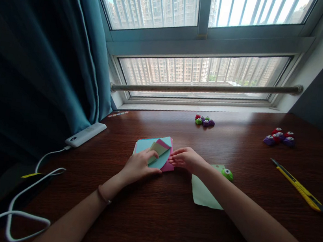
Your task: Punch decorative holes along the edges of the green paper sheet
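Observation:
A stack of coloured paper [145, 144] in light blue, pink and pale green lies on the brown table, its upper sheets folded or curled at the right. My left hand [143, 162] rests on the lower left of the stack, fingers apart and thumb stretched along its lower edge. At the stack's right edge is my right hand [185, 158], its fingers pointing left and close to the pink sheets; whether they pinch any paper is too small to tell. A pale green sheet [204, 194] lies partly under my right forearm, with a green toy with an eye [227, 174] on its edge.
Small coloured toys [204, 121] sit near the window, and more toys [280, 137] at the right. A yellow cutter knife [298, 186] lies at the right. The left side has a white power strip [86, 134], a white cable [11, 206] and a blue curtain [89, 68].

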A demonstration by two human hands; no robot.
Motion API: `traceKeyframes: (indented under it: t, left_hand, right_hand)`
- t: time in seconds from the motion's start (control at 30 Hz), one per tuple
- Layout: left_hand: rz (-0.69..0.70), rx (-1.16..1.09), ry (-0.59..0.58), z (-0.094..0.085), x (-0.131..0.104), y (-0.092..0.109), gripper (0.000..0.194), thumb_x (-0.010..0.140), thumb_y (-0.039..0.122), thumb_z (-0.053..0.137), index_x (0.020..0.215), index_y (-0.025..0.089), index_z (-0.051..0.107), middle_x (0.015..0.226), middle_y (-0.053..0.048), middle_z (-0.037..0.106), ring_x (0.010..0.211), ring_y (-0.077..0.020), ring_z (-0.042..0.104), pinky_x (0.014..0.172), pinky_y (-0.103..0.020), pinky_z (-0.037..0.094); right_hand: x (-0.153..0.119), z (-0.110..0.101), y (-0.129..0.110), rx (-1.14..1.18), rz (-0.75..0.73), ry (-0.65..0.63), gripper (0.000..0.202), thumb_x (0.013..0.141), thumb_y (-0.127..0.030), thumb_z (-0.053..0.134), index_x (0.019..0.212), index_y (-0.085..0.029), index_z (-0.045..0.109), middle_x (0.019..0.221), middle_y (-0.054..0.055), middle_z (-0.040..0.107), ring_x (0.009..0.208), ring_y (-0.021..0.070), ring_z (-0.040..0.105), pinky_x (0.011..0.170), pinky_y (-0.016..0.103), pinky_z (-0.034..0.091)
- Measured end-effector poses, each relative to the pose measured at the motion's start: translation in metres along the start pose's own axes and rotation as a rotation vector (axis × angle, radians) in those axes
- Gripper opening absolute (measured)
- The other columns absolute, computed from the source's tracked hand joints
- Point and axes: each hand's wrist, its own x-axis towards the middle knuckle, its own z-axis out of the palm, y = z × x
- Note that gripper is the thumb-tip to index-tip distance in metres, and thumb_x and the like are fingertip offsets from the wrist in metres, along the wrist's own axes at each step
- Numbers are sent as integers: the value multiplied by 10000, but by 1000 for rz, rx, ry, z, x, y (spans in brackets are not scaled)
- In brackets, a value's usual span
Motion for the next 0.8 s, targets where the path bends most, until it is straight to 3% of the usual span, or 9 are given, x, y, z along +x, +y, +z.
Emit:
traceKeyframes:
  t: [0.07,0.13,0.2,0.3,0.4,0.57,0.8]
  left_hand:
    - [-25,-37,-16,-1,1,-1,411,694,556,568,950,235,566,942,-9,595,812,-211,569,714,-275,406]
    - [-53,-87,-26,-2,2,-3,347,758,502,503,955,226,576,942,-13,610,824,-209,571,730,-276,398]
    - [-87,-130,-35,-2,4,-6,330,801,455,434,968,215,586,963,-21,622,859,-216,569,743,-280,393]
    - [-158,-171,-53,-3,6,-10,357,816,420,382,1010,204,590,977,-33,630,866,-226,568,750,-290,392]
    - [-204,-188,-52,-2,7,-12,361,816,410,365,983,192,598,903,-33,639,812,-223,569,725,-297,395]
    - [-204,-150,3,1,7,-11,309,837,379,335,819,173,566,754,-27,601,710,-204,549,632,-285,381]
    - [-26,-33,144,5,2,-6,229,885,289,290,785,178,463,786,-53,551,740,-200,536,660,-291,395]
  right_hand:
    - [1,1,2,65,-63,-46,121,651,12,542,730,-71,578,750,102,641,687,135,622,689,230,506]
    - [3,0,4,-42,-156,-56,114,657,-16,568,741,-88,593,783,84,639,716,135,609,694,234,486]
    - [5,-3,8,-334,-283,-48,135,639,-67,634,768,-105,627,791,61,633,715,140,587,669,239,461]
    - [10,-8,13,-846,-484,-17,352,533,-151,767,874,-157,677,793,28,607,702,145,540,654,243,413]
    - [16,-12,17,-1099,-592,-5,413,549,-270,791,946,-228,687,786,14,551,682,133,495,628,228,371]
    - [22,-18,19,-1136,-696,-43,315,648,-352,731,941,-245,690,765,15,530,683,123,486,631,206,351]
    - [22,-17,15,-1159,-827,-59,212,797,-387,581,865,-236,713,707,9,544,600,89,462,561,195,314]
